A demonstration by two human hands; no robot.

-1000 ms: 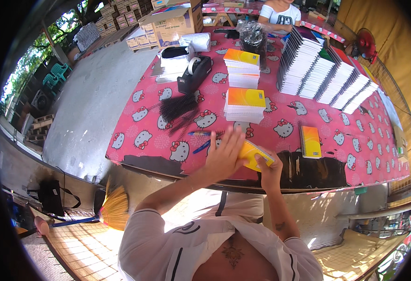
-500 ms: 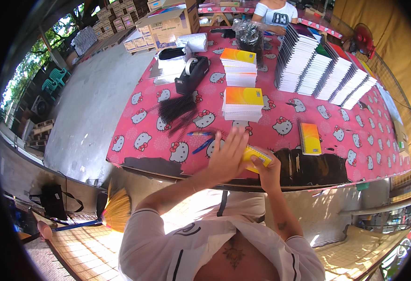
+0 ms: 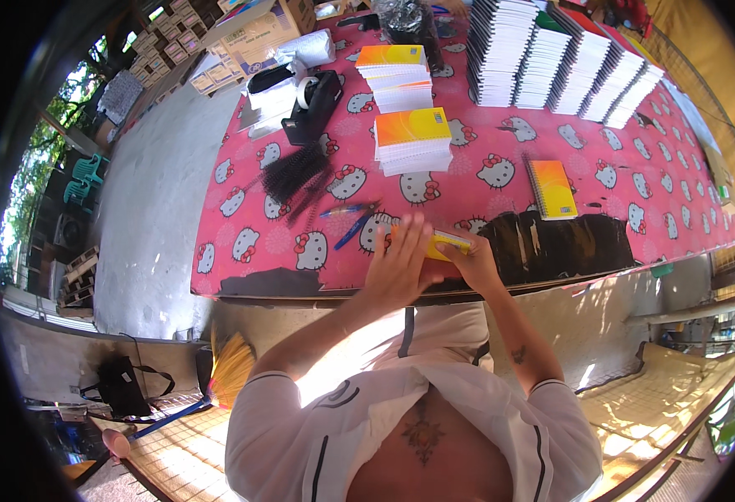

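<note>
A small spiral notebook point(image 3: 448, 244) with a yellow and orange cover is at the table's near edge, between my hands. My right hand point(image 3: 475, 264) grips its right end, thumb on top. My left hand point(image 3: 399, 261) lies with fingers stretched out against the notebook's left part and hides it. Left of that hand are two pens point(image 3: 353, 229), one plainly blue. Farther right, a single notebook of the same kind point(image 3: 555, 191) lies flat. Two stacks of such notebooks stand beyond my hands, a near stack point(image 3: 412, 142) and a far stack point(image 3: 392, 79).
Black spiral coils point(image 3: 296, 180) lie in a heap at left, near a black tape dispenser point(image 3: 313, 109). Tall stacks of larger notebooks point(image 3: 501, 58) stand at the back right. A pink patterned cloth point(image 3: 459, 192) covers the table, torn to a dark patch point(image 3: 551, 238) near the front.
The view has tilted down, so the table's things sit higher and the person across is out of view. My left hand still lies flat on the notebook; my right still grips it.
</note>
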